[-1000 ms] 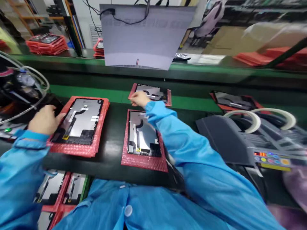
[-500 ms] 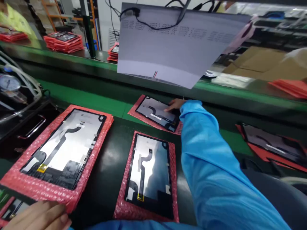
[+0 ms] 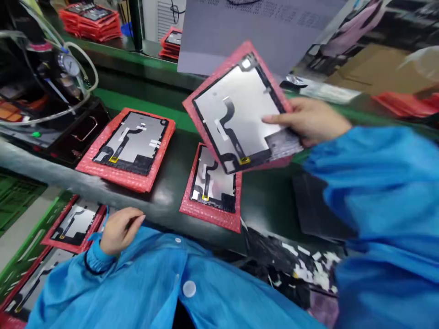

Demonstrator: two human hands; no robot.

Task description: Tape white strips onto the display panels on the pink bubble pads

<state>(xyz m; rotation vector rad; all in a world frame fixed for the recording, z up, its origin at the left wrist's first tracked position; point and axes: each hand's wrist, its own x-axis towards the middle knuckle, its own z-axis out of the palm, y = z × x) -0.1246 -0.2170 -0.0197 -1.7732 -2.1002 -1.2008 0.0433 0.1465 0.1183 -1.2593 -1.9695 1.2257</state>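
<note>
In my right hand (image 3: 313, 119) is a tablet screen panel (image 3: 254, 103) with its red bubble-wrap sheet (image 3: 219, 68), raised and tilted above the bench. My thumb lies on the panel's silvery back; the other fingers are behind it. Partly covered below it, a second screen panel (image 3: 216, 183) rests on red bubble wrap (image 3: 209, 218). To the left, another panel (image 3: 137, 137) tops a stack of red bubble wrap (image 3: 120, 178). My left hand (image 3: 123, 228) is curled closed near the bench's front edge, with nothing visible in it.
A green crate (image 3: 25, 251) at lower left holds more wrapped panels. A machine with a pressure gauge (image 3: 69, 64) stands at left. Red stacks (image 3: 91, 25) sit on the back ledge, beside a hanging monitor (image 3: 206, 36). White scraps (image 3: 315, 269) lie at lower right.
My right hand has lifted the wrapped panel off the back of the bench, up and toward me. My left hand has moved from the stack's near corner to in front of my body. The view has shifted.
</note>
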